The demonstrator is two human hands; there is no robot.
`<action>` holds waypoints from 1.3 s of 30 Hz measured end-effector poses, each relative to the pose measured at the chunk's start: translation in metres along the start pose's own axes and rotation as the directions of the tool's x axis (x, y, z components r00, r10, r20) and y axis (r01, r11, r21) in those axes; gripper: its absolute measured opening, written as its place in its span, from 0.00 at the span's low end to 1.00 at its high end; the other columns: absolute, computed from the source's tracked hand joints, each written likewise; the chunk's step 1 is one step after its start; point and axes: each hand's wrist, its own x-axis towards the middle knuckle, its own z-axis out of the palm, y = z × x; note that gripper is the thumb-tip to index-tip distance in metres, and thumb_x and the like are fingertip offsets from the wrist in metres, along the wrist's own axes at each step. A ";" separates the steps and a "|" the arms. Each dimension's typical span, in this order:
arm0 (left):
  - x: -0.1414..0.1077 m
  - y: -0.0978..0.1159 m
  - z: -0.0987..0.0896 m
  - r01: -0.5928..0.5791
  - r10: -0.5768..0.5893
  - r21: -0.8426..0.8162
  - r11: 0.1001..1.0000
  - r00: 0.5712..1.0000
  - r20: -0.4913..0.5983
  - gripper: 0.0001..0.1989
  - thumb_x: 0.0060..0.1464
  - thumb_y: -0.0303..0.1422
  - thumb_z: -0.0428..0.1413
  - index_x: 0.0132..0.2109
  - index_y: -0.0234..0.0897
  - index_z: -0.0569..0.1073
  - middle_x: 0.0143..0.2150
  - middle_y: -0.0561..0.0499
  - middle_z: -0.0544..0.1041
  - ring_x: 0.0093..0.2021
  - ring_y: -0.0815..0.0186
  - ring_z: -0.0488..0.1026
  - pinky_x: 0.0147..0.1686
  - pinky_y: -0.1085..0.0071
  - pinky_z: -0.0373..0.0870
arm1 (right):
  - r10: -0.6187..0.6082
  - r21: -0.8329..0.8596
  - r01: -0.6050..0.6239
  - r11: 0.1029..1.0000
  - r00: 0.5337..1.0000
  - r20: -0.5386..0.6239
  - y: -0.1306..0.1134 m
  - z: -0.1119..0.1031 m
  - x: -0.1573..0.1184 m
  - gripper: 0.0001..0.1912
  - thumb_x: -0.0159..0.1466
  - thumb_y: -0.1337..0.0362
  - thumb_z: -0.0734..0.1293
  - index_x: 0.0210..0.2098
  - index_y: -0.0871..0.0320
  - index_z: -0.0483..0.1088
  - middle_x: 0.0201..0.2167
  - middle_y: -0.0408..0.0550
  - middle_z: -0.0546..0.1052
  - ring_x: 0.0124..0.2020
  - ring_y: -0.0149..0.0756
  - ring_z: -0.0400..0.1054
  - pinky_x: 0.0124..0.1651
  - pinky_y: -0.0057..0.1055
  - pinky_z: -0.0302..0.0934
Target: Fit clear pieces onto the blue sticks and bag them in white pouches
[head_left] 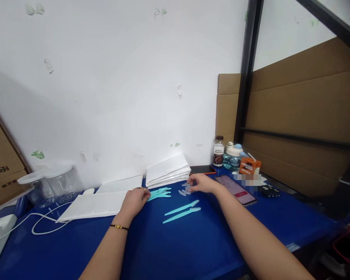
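Two teal eyebrow razors [182, 215] lie side by side on the blue table, their blade ends pointing right. Behind them is a loose pile of more teal eyebrow razors [162, 193]. My left hand [136, 200] is closed in a pinch at the left ends of that pile. Several small clear blade caps [183, 192] are scattered right of the pile. Over them, my right hand [200, 183] has its fingers bent together around a cap; the fingertips partly cover the caps.
White padded envelopes [89, 206] lie left, with a stack of them [167, 171] behind. A phone [236, 190], a dark bottle [218, 151], a blue cup [232, 158] and an orange drink carton [250, 166] stand or lie right. Clear jars [62, 182] and a white cable [35, 229] are left.
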 end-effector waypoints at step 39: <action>-0.001 -0.011 0.003 0.049 -0.048 -0.116 0.992 0.999 0.009 0.09 0.49 0.34 0.51 0.37 0.41 0.73 0.36 0.52 0.75 0.36 0.65 0.70 0.34 0.74 0.60 | -0.065 -0.093 0.061 0.994 0.997 -0.039 -0.015 0.001 -0.002 0.08 0.55 0.64 0.64 0.29 0.60 0.74 0.29 0.47 0.76 0.29 0.32 0.68 0.30 0.24 0.56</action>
